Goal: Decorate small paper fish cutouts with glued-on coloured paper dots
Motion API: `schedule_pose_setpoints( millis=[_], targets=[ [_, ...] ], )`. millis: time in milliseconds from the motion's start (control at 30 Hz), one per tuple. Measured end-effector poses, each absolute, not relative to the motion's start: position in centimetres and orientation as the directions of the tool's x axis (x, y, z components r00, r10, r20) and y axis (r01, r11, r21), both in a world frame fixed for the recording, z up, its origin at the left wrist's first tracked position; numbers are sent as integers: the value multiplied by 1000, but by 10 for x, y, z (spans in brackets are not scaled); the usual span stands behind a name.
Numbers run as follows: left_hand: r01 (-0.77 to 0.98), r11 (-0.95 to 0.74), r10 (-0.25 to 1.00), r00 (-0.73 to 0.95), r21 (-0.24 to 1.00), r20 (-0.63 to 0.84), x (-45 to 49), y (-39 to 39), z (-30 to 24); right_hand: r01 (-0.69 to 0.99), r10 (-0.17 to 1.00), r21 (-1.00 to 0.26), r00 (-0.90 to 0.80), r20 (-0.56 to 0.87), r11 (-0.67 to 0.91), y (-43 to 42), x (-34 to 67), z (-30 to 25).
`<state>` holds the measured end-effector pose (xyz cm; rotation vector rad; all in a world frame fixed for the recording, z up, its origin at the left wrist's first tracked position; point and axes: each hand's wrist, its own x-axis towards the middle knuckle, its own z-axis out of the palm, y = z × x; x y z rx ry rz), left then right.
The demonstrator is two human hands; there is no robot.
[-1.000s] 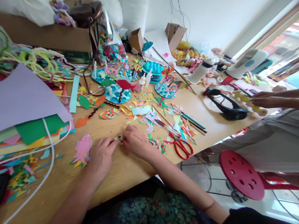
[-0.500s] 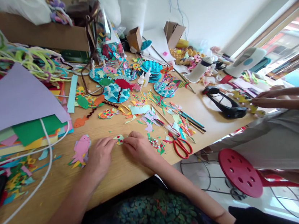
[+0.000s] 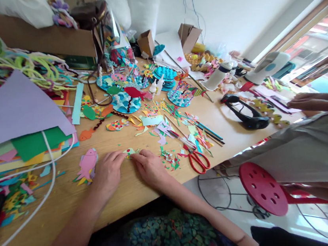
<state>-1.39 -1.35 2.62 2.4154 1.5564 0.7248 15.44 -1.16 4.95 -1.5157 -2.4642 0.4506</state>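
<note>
A small pale paper cutout, spotted red and green like a fish (image 3: 129, 152), lies between my two hands at the table's front. The fingertips of my left hand (image 3: 109, 170) are closed on its left end. Thumb and forefinger of my right hand (image 3: 150, 167) pinch its right end. A pink paper fish (image 3: 87, 161) rests just left of my left hand, with other coloured cutouts partly under it. Red-handled scissors (image 3: 199, 161) lie right of my right hand, near small paper scraps (image 3: 170, 157). A spotted orange paper fish (image 3: 117, 125) lies farther back.
Blue wave-patterned discs (image 3: 125, 103) with paper fish stand behind, near glue bottles (image 3: 159, 84). Pencils (image 3: 209, 130) and a black headset (image 3: 242, 115) lie rightward. Paper sheets (image 3: 9, 106) and a white cable (image 3: 51, 169) are left. Another person's hands (image 3: 313, 100) are at right.
My right hand has shifted slightly left and its grip on the spotted cutout has altered a little. The other person's hands have moved right, away from the table items.
</note>
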Motion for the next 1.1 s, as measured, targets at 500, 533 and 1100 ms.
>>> schedule_pose_setpoints(
  millis=[500, 533, 1100],
  targets=[
    [806, -431, 895, 326, 405, 304, -12, -15, 27, 821, 897, -388, -441, 33, 418, -11, 155, 47],
    [807, -432, 895, 329, 402, 301, -13, -15, 28, 805, 898, -424, -438, 47, 415, -11, 156, 47],
    [816, -451, 883, 348, 362, 315, -13, -14, 28, 811, 901, -440, -434, -12, 385, -6, 155, 54]
  ],
)
